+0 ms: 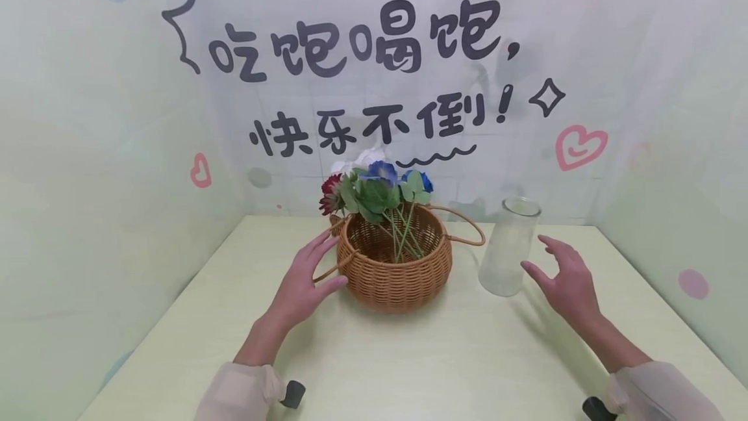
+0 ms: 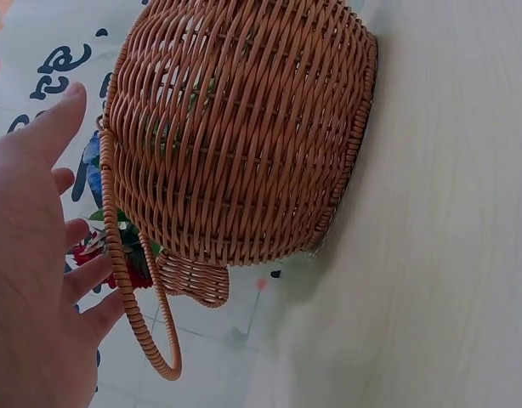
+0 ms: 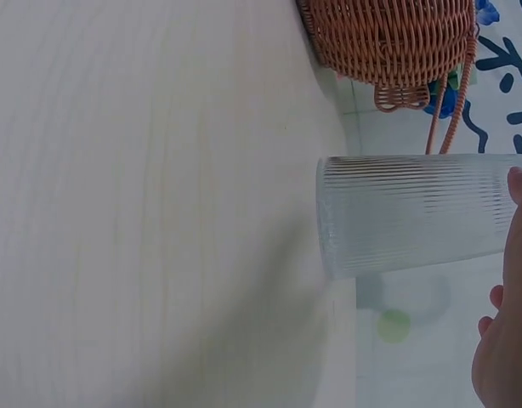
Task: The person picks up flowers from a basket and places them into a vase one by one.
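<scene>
A round brown wicker basket (image 1: 393, 288) with two loop handles stands on the table, holding artificial flowers (image 1: 381, 174) in blue, red and white with green leaves and stems. Beside its left handle (image 2: 118, 255) is my left hand (image 1: 304, 284), thumb apart from the fingers, fingertips close to the rim and nothing gripped. To the right of the basket, a clear ribbed glass vase (image 1: 505, 258) stands upright, narrower at the top. My right hand (image 1: 565, 283) is at the vase's right side with fingers and thumb spread. In the right wrist view only part of that hand (image 3: 514, 297) shows.
The pale wood-look table (image 1: 403, 362) is enclosed by printed curtains on the back and both sides. Dark lettering (image 1: 386, 122) and pink hearts decorate the back curtain (image 1: 421, 193), close behind the basket and vase.
</scene>
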Demonstrator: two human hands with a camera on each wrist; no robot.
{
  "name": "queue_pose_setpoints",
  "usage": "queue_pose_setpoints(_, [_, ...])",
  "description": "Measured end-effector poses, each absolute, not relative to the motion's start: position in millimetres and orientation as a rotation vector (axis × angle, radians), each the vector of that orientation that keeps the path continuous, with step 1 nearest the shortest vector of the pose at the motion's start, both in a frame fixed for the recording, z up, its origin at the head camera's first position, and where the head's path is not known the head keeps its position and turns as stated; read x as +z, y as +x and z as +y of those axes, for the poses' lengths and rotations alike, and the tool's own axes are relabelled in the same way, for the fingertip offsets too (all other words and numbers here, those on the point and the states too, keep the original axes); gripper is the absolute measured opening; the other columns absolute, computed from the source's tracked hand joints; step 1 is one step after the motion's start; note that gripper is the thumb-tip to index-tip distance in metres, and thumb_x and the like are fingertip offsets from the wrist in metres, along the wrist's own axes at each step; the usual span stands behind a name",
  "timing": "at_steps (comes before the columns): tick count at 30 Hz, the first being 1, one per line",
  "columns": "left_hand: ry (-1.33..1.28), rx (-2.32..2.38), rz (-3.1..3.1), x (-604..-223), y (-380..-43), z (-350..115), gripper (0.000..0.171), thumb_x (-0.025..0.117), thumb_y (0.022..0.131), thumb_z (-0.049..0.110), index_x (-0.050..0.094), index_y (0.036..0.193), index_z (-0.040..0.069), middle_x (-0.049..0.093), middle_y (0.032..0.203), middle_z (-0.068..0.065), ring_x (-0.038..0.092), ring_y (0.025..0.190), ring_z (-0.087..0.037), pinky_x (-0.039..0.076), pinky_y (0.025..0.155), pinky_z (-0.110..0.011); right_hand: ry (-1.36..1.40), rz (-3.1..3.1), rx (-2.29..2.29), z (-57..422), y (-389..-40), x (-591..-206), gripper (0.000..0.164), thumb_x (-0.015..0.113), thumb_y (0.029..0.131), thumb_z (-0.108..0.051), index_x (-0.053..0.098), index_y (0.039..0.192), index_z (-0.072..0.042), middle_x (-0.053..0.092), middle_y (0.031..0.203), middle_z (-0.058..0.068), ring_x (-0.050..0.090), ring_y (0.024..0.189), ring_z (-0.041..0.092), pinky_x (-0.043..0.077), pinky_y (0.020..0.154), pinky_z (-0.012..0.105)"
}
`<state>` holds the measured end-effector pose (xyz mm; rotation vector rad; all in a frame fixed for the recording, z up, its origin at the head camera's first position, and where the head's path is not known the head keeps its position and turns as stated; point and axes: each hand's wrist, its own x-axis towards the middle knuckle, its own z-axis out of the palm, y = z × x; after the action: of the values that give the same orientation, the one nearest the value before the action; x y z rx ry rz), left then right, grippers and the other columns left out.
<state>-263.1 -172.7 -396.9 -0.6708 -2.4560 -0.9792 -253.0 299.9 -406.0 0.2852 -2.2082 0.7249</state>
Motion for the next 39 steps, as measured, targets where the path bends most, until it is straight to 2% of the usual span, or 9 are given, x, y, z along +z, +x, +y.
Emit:
queue_pose_setpoints(7, [-0.668,-0.969,-2.435,-398,-271,-167,0.067,0.071,0.087,0.042,0.045,0.145,0.02,0.031,0.155,-0.006,0.029,0.14,-0.032,0.032,0.103,-0.064,0.246,-2.189,0.773,296,-257,-404,0.061,0.08,0.077,-0.009,0.054,0.13,0.003,0.058,0.119,0.024,0.056,0.103,0.041,0.043,0.082,0.056])
queue_pose_setpoints(15, [-0.732,-0.984,-2.349,-402,-280,-157,0.064,0.073,0.087,0.037,0.049,0.142,0.015,0.035,0.152,-0.011,0.029,0.14,-0.031,0.03,0.107,-0.059,0.215,-2.2,0.837,295,-264,-405,0.073,0.08,0.077,-0.007,0.044,0.139,0.001,0.054,0.126,0.023,0.057,0.105,0.039,0.046,0.083,0.052])
queue_pose_setpoints(20, [-0.753,-0.975,-2.306,-403,-284,-155,0.063,0.074,0.085,0.035,0.053,0.139,0.011,0.038,0.15,-0.013,0.031,0.139,-0.032,0.028,0.109,-0.057,0.217,-2.224,0.866,295,-270,-408,0.077,0.08,0.078,-0.008,0.039,0.143,0.0,0.051,0.128,0.025,0.057,0.107,0.042,0.045,0.086,0.054])
queue_pose_setpoints(31, [-0.731,-0.98,-2.304,-406,-290,-153,0.06,0.074,0.084,0.037,0.056,0.136,0.014,0.04,0.149,-0.012,0.033,0.138,-0.032,0.029,0.107,-0.058,0.164,-2.31,0.948,288,-277,-409,0.084,0.08,0.082,-0.015,0.03,0.149,-0.006,0.047,0.137,0.025,0.059,0.108,0.046,0.046,0.085,0.06])
queue_pose_setpoints(33, [-0.733,-0.99,-2.303,-406,-291,-152,0.059,0.075,0.084,0.037,0.056,0.135,0.014,0.04,0.149,-0.013,0.033,0.138,-0.032,0.03,0.106,-0.058,0.162,-2.305,0.969,286,-278,-409,0.084,0.08,0.081,-0.014,0.03,0.149,-0.006,0.047,0.137,0.025,0.059,0.107,0.045,0.046,0.086,0.06])
queue_pose_setpoints(39, [-0.716,-1.078,-2.308,-407,-293,-151,0.055,0.077,0.083,0.035,0.059,0.131,0.014,0.041,0.147,-0.012,0.036,0.136,-0.032,0.044,0.098,-0.052,0.118,-2.325,0.978,284,-278,-410,0.085,0.078,0.083,-0.015,0.026,0.15,-0.009,0.05,0.136,0.025,0.06,0.107,0.046,0.047,0.084,0.061])
